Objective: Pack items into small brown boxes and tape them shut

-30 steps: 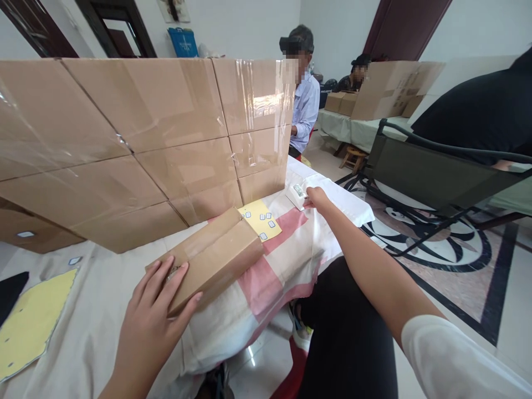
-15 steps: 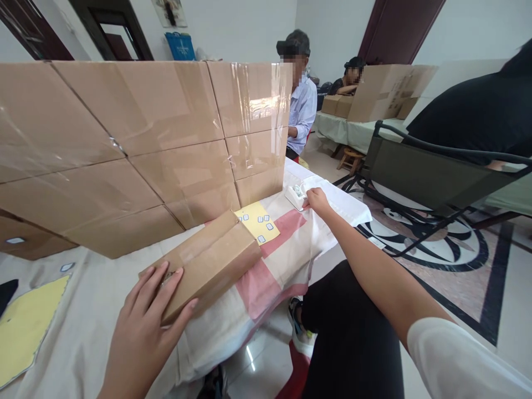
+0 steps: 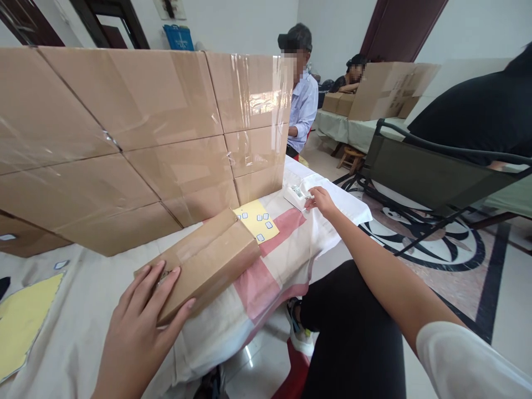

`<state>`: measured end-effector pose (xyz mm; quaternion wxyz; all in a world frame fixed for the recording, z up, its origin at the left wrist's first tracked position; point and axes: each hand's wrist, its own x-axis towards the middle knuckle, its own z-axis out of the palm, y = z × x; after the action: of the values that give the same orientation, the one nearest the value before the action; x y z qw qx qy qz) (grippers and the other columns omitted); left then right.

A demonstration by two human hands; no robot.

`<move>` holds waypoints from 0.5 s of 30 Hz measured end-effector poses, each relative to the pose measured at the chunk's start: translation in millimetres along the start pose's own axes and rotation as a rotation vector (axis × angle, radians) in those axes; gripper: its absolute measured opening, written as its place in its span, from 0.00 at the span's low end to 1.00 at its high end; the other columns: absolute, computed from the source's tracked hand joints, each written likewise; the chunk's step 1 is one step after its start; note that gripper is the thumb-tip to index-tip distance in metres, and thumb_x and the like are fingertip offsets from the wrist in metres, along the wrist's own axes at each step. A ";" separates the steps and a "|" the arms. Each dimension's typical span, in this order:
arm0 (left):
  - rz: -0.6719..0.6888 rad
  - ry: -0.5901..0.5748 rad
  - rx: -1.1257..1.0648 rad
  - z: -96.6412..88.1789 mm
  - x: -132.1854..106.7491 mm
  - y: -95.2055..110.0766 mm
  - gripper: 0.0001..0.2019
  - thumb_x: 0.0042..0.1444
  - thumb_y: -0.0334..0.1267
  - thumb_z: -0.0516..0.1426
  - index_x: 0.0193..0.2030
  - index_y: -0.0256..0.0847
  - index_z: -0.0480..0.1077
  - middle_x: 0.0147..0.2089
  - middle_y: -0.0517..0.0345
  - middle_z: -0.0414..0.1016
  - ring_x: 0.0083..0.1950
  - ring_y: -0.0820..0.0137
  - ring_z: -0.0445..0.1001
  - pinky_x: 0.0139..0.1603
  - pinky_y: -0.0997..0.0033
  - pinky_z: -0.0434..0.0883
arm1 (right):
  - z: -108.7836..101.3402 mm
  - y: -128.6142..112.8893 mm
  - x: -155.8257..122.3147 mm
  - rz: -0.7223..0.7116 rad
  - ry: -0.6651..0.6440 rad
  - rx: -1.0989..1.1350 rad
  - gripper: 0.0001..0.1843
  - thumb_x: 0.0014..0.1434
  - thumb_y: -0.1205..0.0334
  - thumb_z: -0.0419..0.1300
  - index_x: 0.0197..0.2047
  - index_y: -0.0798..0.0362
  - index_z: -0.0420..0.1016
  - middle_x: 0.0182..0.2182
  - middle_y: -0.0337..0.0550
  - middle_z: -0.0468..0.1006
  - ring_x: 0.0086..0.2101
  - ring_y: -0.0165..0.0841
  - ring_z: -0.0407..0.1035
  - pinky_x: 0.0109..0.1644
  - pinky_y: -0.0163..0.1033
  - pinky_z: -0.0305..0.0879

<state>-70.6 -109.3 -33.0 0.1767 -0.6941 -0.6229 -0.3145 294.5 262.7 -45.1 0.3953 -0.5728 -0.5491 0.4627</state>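
My left hand (image 3: 139, 327) lies with spread fingers over the near end of a long brown cardboard box (image 3: 208, 252), thumb along its side. My right hand (image 3: 322, 200) reaches to a small white open container (image 3: 294, 198) near the table's far right corner. Its thumb and fingers close together at the container's right edge, where a bit of white shows; what they pinch is too small to make out. Small pale items lie inside the container. A yellow sheet (image 3: 262, 228) with several small outlined labels sits between the cardboard box and the container.
Stacked taped cartons (image 3: 174, 111) form a wall along the table's back. Another yellow sheet (image 3: 29, 318) lies at left on the tablecloth (image 3: 103, 288). A person in a light shirt (image 3: 305, 100) sits behind the cartons. A folding chair (image 3: 440, 172) stands at right.
My right hand's fingers have loosened slightly at the container's edge. My left hand stays on the cardboard box. The view has shifted a little.
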 end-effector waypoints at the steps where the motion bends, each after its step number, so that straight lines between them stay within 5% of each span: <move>1: -0.003 -0.003 -0.002 0.0 -0.1 -0.1 0.34 0.66 0.48 0.59 0.77 0.54 0.57 0.75 0.46 0.63 0.74 0.43 0.63 0.74 0.36 0.62 | 0.4 -0.7 -0.7 0.005 -0.002 0.009 0.05 0.67 0.63 0.53 0.36 0.51 0.66 0.25 0.37 0.69 0.27 0.34 0.75 0.33 0.37 0.76; 15: -0.017 -0.008 0.001 0.6 -1.3 -0.8 0.33 0.66 0.48 0.60 0.76 0.55 0.57 0.76 0.49 0.61 0.74 0.43 0.62 0.75 0.35 0.62 | -2.8 -17.2 -3.5 0.299 0.020 -0.048 0.12 0.59 0.64 0.68 0.39 0.53 0.67 0.29 0.43 0.74 0.29 0.40 0.79 0.32 0.42 0.78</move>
<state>-71.3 -109.8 -34.5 0.1719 -0.6898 -0.6298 -0.3128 292.7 260.9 -27.6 0.3135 -0.6622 -0.4646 0.4973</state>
